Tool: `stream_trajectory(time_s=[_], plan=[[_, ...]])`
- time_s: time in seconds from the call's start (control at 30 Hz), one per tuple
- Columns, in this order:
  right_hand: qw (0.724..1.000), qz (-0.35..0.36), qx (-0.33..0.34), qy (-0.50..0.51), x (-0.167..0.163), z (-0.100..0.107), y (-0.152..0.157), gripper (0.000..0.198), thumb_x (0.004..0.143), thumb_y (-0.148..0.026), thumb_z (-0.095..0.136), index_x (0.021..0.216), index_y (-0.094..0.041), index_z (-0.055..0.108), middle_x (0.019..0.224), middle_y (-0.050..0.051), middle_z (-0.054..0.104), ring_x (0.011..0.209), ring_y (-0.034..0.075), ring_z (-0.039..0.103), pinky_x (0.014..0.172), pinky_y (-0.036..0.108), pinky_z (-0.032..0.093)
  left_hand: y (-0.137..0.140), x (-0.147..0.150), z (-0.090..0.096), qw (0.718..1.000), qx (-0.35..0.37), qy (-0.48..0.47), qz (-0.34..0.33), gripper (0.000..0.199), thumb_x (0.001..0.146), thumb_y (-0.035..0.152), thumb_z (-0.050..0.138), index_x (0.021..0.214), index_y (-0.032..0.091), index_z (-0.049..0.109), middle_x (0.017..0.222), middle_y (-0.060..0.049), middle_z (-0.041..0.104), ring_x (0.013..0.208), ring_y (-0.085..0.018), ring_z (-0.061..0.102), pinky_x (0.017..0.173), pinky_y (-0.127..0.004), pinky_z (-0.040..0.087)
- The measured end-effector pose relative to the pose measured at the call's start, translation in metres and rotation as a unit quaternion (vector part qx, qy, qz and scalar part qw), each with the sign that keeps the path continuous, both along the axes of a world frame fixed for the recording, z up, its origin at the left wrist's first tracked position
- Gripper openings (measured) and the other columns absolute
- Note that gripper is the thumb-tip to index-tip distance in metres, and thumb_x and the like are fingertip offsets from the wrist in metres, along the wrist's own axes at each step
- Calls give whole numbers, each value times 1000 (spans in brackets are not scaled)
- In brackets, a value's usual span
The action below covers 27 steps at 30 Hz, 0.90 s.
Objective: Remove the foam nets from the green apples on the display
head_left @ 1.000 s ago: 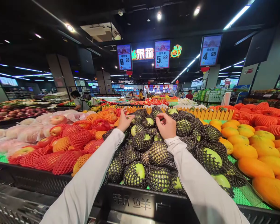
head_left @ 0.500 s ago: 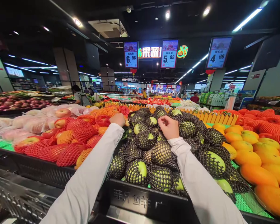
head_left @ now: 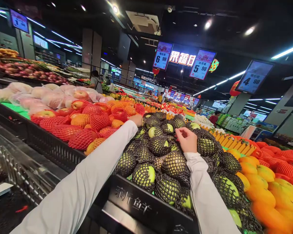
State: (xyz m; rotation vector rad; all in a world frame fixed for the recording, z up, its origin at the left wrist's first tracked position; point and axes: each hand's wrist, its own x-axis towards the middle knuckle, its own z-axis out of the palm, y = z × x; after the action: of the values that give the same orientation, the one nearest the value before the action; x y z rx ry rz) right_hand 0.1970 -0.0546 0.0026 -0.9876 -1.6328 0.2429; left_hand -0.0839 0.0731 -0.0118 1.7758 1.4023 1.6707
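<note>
Green apples (head_left: 158,146) in black foam nets lie heaped in front of me. My right hand (head_left: 188,139) is over the middle of the heap, thumb and fingers curled together beside a netted apple. Whether black netting is caught in its fingertips I cannot make out. At the left edge of the heap, my left hand (head_left: 136,120) reaches in near the border with the red-netted apples (head_left: 100,121). Its back faces me and its fingers are hidden from view.
Oranges (head_left: 266,185) lie to the right. Apples in clear bags (head_left: 48,97) are at the left. A black tray edge (head_left: 136,201) fronts the heap, with a wire cart (head_left: 17,165) at lower left. Price screens (head_left: 202,64) hang above, and people stand farther back.
The view has tilted and turned left, shifting the displays across the picture. Both hands stay close to the same places over the apples.
</note>
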Motion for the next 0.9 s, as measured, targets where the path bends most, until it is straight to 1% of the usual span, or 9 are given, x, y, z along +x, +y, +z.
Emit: stream_trajectory(time_s=[0.07, 0.13, 0.23, 0.3, 0.43, 0.6, 0.7, 0.8, 0.9], plan=[[1000, 6, -7, -16, 1, -1, 1, 35, 76, -52, 64, 75, -17, 67, 64, 3, 64, 55, 17, 60, 54, 27, 51, -12, 9, 9, 998, -16, 39, 36, 27, 61, 23, 76, 51, 19, 51, 76, -14, 64, 114, -43, 55, 108, -61, 29], [1000, 9, -12, -22, 2, -1, 3, 35, 76, -52, 64, 75, -17, 67, 63, 3, 65, 54, 16, 60, 55, 28, 51, -26, 21, 19, 995, 23, 95, 37, 12, 72, 28, 68, 68, 18, 62, 90, -14, 67, 111, -39, 57, 106, -58, 33], [1000, 7, -21, -21, 2, -2, 4, 35, 77, -52, 64, 74, -17, 67, 62, 3, 65, 52, 16, 60, 55, 27, 51, -46, 41, 30, 972, 128, 192, -35, 25, 84, 38, 57, 94, 18, 69, 105, -13, 67, 105, -32, 59, 101, -49, 40], [999, 3, -19, -26, 3, -2, 4, 35, 77, -52, 63, 74, -17, 67, 62, 3, 65, 52, 16, 59, 55, 27, 51, -52, 53, 31, 950, 151, 246, -122, 31, 86, 42, 53, 99, 19, 70, 106, -11, 67, 102, -29, 60, 98, -43, 43], [999, 2, -15, -40, 3, -2, 4, 34, 78, -51, 62, 74, -17, 67, 62, 2, 65, 53, 16, 60, 57, 27, 51, -48, 65, 21, 903, 69, 351, -238, 35, 85, 46, 50, 90, 19, 72, 100, -9, 67, 95, -25, 61, 93, -36, 44], [998, -1, -21, -53, 3, -2, 4, 37, 77, -53, 62, 76, -17, 68, 65, 4, 66, 55, 16, 61, 57, 27, 50, -43, 75, 24, 872, -33, 429, -233, 37, 92, 41, 39, 106, 23, 68, 123, -8, 58, 124, -24, 48, 113, -42, 28], [998, -4, -30, -48, 4, -1, 5, 39, 75, -55, 64, 77, -17, 70, 66, 5, 67, 55, 17, 61, 57, 29, 51, -53, 81, 38, 857, -98, 460, -212, 35, 92, 37, 44, 110, 18, 67, 123, -11, 60, 125, -24, 48, 112, -40, 31], [999, -8, -37, -27, 7, -1, 9, 38, 71, -55, 68, 77, -18, 71, 66, 7, 68, 55, 18, 63, 58, 30, 51, -80, 64, 53, 842, -106, 485, -212, 42, 91, 30, 50, 129, 13, 59, 138, -13, 55, 130, -22, 46, 114, -30, 29], [998, -29, -26, -49, 10, -3, 15, 32, 72, -51, 69, 77, -20, 73, 70, 11, 70, 57, 17, 65, 61, 30, 50, -135, 12, 61, 813, -1, 550, -190, 52, 94, 36, 47, 141, 14, 47, 153, -13, 40, 139, -23, 38, 116, -35, 27]])
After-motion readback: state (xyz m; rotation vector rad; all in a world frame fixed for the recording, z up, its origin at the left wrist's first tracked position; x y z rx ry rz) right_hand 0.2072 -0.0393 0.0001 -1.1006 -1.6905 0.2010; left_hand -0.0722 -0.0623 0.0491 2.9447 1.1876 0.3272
